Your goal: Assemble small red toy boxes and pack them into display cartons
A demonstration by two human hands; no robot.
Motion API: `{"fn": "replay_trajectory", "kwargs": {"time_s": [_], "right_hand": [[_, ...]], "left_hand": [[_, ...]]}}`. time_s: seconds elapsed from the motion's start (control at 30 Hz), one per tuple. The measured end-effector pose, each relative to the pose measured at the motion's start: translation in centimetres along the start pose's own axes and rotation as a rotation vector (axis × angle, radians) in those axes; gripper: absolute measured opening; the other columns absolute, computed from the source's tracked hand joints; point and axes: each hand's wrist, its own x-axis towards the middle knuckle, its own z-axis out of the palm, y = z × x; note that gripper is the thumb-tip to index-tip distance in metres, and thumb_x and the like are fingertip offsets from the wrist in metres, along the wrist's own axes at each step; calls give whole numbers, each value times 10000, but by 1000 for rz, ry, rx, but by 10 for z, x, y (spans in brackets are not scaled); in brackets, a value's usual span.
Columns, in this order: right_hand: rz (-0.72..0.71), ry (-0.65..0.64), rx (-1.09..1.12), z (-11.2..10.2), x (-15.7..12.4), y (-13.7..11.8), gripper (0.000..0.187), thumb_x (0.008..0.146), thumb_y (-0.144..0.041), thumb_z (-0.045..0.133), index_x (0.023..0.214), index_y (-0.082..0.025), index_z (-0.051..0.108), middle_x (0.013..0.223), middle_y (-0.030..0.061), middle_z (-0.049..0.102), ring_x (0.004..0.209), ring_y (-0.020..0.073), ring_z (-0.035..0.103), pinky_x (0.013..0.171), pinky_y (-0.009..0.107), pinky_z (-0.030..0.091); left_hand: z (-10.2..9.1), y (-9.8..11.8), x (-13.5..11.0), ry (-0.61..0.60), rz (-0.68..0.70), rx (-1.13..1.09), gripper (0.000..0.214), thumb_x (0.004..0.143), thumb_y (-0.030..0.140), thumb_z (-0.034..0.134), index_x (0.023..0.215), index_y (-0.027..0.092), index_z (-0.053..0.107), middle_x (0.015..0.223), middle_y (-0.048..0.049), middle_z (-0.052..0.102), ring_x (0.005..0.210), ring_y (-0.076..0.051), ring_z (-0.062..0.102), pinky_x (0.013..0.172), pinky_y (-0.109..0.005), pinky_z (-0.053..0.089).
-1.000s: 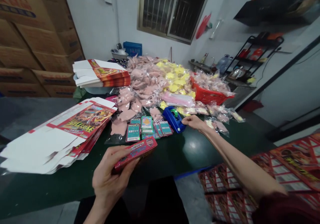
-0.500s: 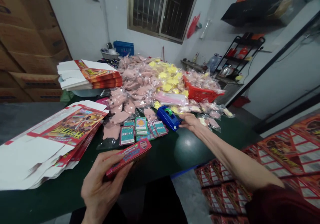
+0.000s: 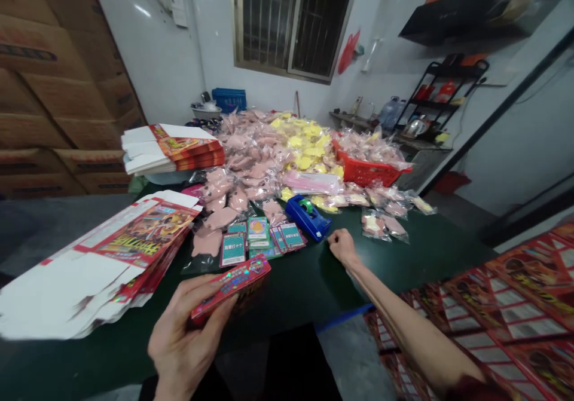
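"What changed at the bench?"

"The right hand [image 3: 342, 247] drew back from the blue tape dispenser [image 3: 307, 217]. Its fingers [image 3: 337, 240] curled into a loose clench around nothing, and it stopped just apart from the dispenser, over the green table [image 3: 291, 293]. That left the small red box [image 3: 231, 287] as the only thing in either hand."

"Where was the box?"

"It was near the person, above the table's front edge. The left hand's [image 3: 186, 341] fingers [image 3: 197, 287] stayed wrapped around it, grasping it firmly."

"And further out?"

"Just past the box lay teal cards [image 3: 232, 250] and pink toys in clear bags [image 3: 210, 239]. Flat printed cartons [image 3: 89, 275] sat to the left. Beyond them were yellow toys in bags [image 3: 300, 144] and a red basket [image 3: 365, 174], with brown boxes [image 3: 58, 90] and a barred window [image 3: 287, 24] farthest off."
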Motion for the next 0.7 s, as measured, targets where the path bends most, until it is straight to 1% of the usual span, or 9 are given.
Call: {"fn": "replay_trajectory", "kwargs": {"time_s": [0.1, 0.17, 0.2, 0.23, 0.3, 0.37, 0.43, 0.5, 0.7], "right_hand": [[-88, 17, -4, -9, -36, -19, 179, 756, -201, 611, 590, -144, 574, 684, 19, 568, 675, 127, 517, 633, 254, 424], [-137, -44, 16, -10, -77, -42, 168, 727, -218, 618, 573, -162, 579, 590, -7, 531, 600, 121, 487, 580, 241, 394], [-165, -130, 37, -8, -100, -55, 156, 733, -260, 622, 609, -168, 600, 555, -22, 521, 549, 111, 474, 543, 233, 381], [-190, -270, 94, -3, -124, -69, 167, 752, -295, 613, 642, -169, 608, 547, -29, 524, 516, 101, 469, 515, 225, 372], [-162, -483, 252, 12, -168, -92, 218, 786, -314, 586, 623, -169, 588, 520, -38, 512, 483, 83, 471, 479, 205, 364], [-128, -551, 436, 33, -199, -107, 235, 795, -312, 589, 612, -167, 566, 511, -47, 502, 449, 64, 453, 450, 189, 354], [-84, -559, 588, 52, -214, -113, 239, 796, -318, 598, 618, -163, 561, 506, -54, 493, 425, 50, 433, 429, 178, 348], [-47, -553, 664, 65, -216, -113, 245, 789, -327, 612, 621, -156, 564, 497, -57, 483, 408, 42, 416, 412, 172, 344], [26, -489, 631, 70, -214, -113, 301, 737, -359, 657, 560, -145, 541, 473, -55, 472, 367, 37, 400, 352, 164, 333]], "left_hand": [[3, 5, -3, 30, -43, -18, 302, 661, 39, 711, 917, 180, 634, 947, -34, 643, 814, -133, 628, 713, -244, 521], [5, 8, -4, 48, -74, -18, 289, 672, 52, 705, 919, 182, 631, 990, -48, 645, 846, -152, 636, 740, -279, 528], [6, 10, -4, 54, -85, -17, 277, 677, 58, 703, 913, 183, 629, 993, -51, 647, 851, -158, 640, 741, -288, 531], [7, 12, -4, 57, -90, -16, 264, 680, 63, 703, 903, 184, 627, 981, -50, 650, 845, -160, 642, 732, -290, 532], [7, 14, -3, 49, -87, -12, 242, 686, 72, 702, 883, 188, 624, 941, -41, 653, 824, -154, 642, 713, -280, 529], [6, 16, -1, 24, -88, -1, 239, 689, 82, 705, 884, 191, 620, 900, -28, 648, 799, -143, 634, 700, -266, 520], [5, 18, 0, 1, -95, -4, 280, 684, 92, 715, 920, 196, 607, 864, -14, 635, 764, -131, 620, 679, -250, 510], [3, 19, 0, -20, -96, -17, 327, 682, 96, 719, 964, 198, 588, 841, -3, 618, 734, -121, 605, 655, -237, 499], [0, 21, 4, -94, 21, 19, 346, 729, 89, 672, 1042, 210, 589, 851, -7, 581, 740, -109, 589, 632, -213, 489]]}}
